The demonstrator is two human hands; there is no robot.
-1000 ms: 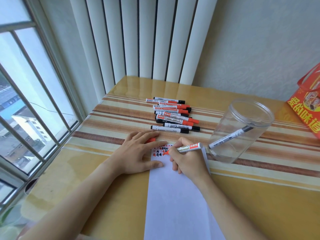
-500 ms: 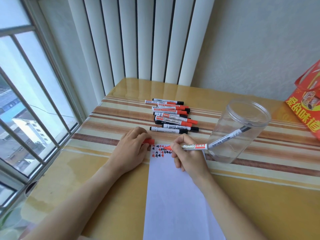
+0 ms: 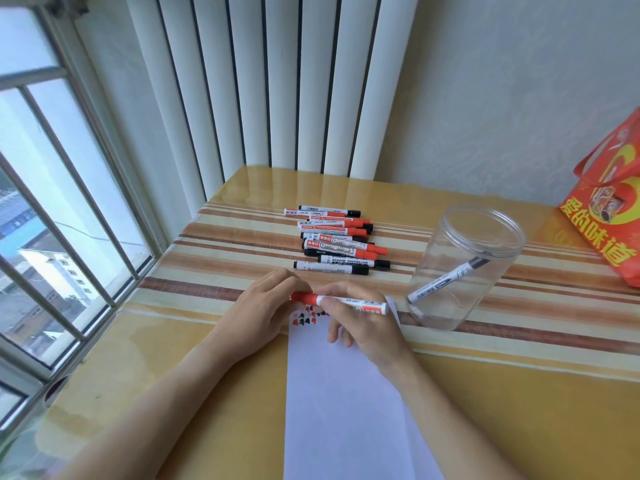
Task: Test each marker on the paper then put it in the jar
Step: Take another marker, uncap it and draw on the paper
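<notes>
A white sheet of paper [image 3: 346, 403] lies on the table with small red and black marks near its top edge. Just above those marks, my right hand [image 3: 363, 327] holds a red marker [image 3: 356, 303] level by its white barrel. My left hand [image 3: 263, 313] pinches the marker's red cap [image 3: 304, 297], which sits on the marker's left end. A clear plastic jar [image 3: 464, 271] stands open to the right, with one black marker [image 3: 446, 280] leaning inside it. Several red and black markers [image 3: 337, 242] lie in a pile behind my hands.
A red gift bag [image 3: 609, 216] stands at the table's right edge. A window with bars [image 3: 62, 209] runs along the left, and white vertical slats [image 3: 277, 81] rise behind the table. The striped runner [image 3: 221, 244] crosses the yellow tabletop.
My right hand lifted the red marker's tip off the paper and turned it level. My left hand left the paper and brought the red cap onto the marker's tip.
</notes>
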